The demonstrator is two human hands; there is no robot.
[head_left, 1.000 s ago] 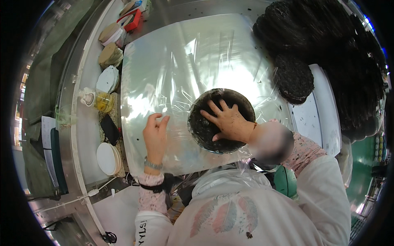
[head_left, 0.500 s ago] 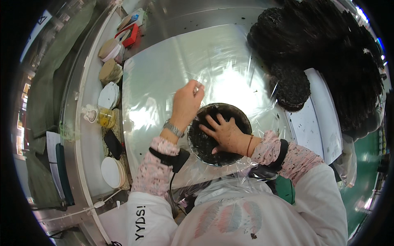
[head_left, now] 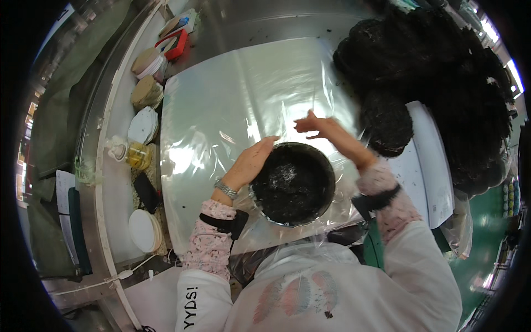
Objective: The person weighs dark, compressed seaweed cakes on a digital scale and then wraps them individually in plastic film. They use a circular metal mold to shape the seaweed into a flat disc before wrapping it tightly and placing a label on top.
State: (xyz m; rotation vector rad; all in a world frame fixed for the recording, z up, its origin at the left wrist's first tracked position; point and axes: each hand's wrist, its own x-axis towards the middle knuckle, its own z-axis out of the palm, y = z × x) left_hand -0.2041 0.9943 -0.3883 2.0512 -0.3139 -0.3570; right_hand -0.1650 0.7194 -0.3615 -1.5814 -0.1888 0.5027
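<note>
A round black disc of dark dried material (head_left: 293, 182) lies on a clear plastic sheet (head_left: 232, 110) spread over a metal table. My left hand (head_left: 251, 163) rests against the disc's left rim, fingers together and curved along it. My right hand (head_left: 321, 126) is raised just beyond the disc's far edge, its fingers pinched on the thin plastic sheet. The plastic also wraps loosely under the disc's near edge.
A heap of dark round discs (head_left: 437, 88) fills the right of the table, one (head_left: 387, 122) lying on a white board (head_left: 431, 160). Along the left edge stand stacks of white lids (head_left: 142, 229), round pads (head_left: 146, 91), a small jar (head_left: 135, 156) and a red box (head_left: 176, 43).
My right hand has left the top of the disc and risen to the sheet beyond it. My left hand has come from the sheet to the disc's left rim.
</note>
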